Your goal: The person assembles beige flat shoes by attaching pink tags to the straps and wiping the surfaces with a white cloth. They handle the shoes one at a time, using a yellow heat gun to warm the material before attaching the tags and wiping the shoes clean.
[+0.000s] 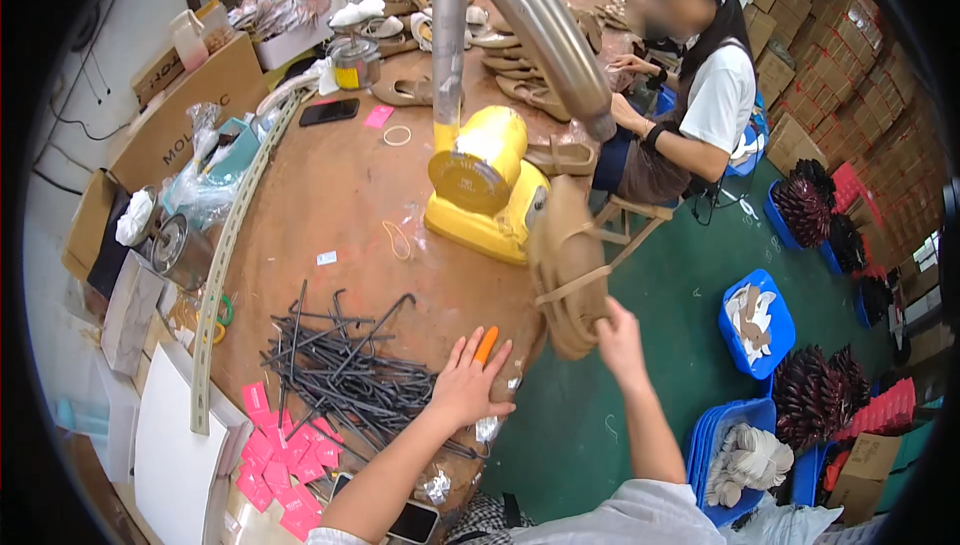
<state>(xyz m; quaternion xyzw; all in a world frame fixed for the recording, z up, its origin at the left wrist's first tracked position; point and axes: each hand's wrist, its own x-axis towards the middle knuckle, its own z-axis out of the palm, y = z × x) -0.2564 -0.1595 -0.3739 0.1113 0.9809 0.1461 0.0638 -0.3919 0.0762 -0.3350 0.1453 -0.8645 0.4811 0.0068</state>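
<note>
Head view shows the right hand point(622, 345) gripping the near end of a banded bundle of tan flat shoes point(563, 255) by the right edge of the brown bench point(330, 205); the left hand point(468, 385) spreads wide beside thin black hooked rods point(335, 360). Firm, level grip should prevent slipping.
</note>
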